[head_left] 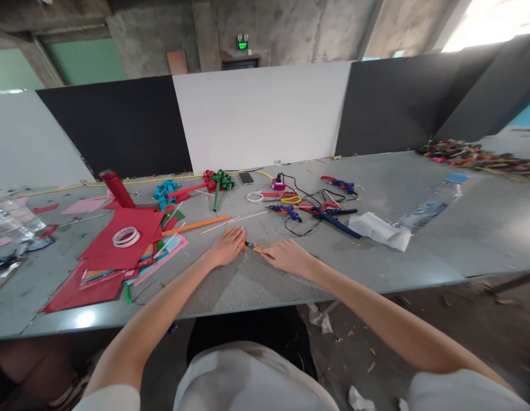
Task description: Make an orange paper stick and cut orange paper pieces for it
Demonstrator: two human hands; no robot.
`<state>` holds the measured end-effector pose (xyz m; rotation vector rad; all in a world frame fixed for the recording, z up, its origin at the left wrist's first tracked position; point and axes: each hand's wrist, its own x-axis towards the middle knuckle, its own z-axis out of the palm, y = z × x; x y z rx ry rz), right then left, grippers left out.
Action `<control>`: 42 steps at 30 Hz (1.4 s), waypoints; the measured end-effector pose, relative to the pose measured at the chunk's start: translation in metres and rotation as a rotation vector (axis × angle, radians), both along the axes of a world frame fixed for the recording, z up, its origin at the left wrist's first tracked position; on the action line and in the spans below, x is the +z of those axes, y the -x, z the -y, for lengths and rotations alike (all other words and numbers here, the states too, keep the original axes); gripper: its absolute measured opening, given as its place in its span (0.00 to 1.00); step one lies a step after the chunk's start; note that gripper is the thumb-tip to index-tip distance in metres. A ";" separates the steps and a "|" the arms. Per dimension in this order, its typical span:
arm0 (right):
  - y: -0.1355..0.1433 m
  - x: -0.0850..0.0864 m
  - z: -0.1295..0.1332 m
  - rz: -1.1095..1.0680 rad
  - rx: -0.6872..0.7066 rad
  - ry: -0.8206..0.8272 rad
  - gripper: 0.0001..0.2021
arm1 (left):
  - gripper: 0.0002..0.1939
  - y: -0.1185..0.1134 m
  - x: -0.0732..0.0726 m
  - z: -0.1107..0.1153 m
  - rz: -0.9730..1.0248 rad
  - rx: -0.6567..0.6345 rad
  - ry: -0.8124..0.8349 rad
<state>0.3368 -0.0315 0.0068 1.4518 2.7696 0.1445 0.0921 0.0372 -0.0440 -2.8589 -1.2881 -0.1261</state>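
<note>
My left hand (227, 246) lies flat on a small orange piece (243, 245), pressing it to the grey table (247, 285); most of the piece is hidden under the fingers. Just to the right, my right hand (286, 257) is closed around a yellow utility knife (258, 250). The knife's dark front end points left and reaches the right edge of the orange piece. An orange strip or stick (196, 225) lies behind my left hand, beside thin pale sticks (219, 225).
Red sheets (119, 231) with white tape rolls (126, 237) lie at the left, near a red bottle (118, 189). Behind the hands are ribbon flowers (222, 180), glue guns (286, 211), pliers (337, 220) and cables. White paper (378, 229) and a plastic bottle (433, 202) lie right.
</note>
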 end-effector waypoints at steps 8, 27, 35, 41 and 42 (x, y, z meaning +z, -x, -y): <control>0.006 0.002 -0.005 0.022 -0.030 -0.004 0.24 | 0.33 0.001 -0.001 -0.001 0.013 -0.015 -0.015; 0.011 0.005 -0.012 0.051 -0.108 0.005 0.25 | 0.31 0.001 -0.014 -0.009 0.064 -0.002 0.001; 0.016 0.009 -0.015 0.049 -0.105 0.006 0.24 | 0.32 -0.002 -0.007 -0.005 0.027 0.020 0.021; 0.018 0.007 -0.017 0.035 -0.100 -0.026 0.23 | 0.31 -0.002 -0.007 -0.004 0.045 0.040 0.012; 0.018 0.006 -0.018 0.035 -0.100 -0.027 0.23 | 0.31 -0.002 -0.007 -0.004 0.048 0.032 0.003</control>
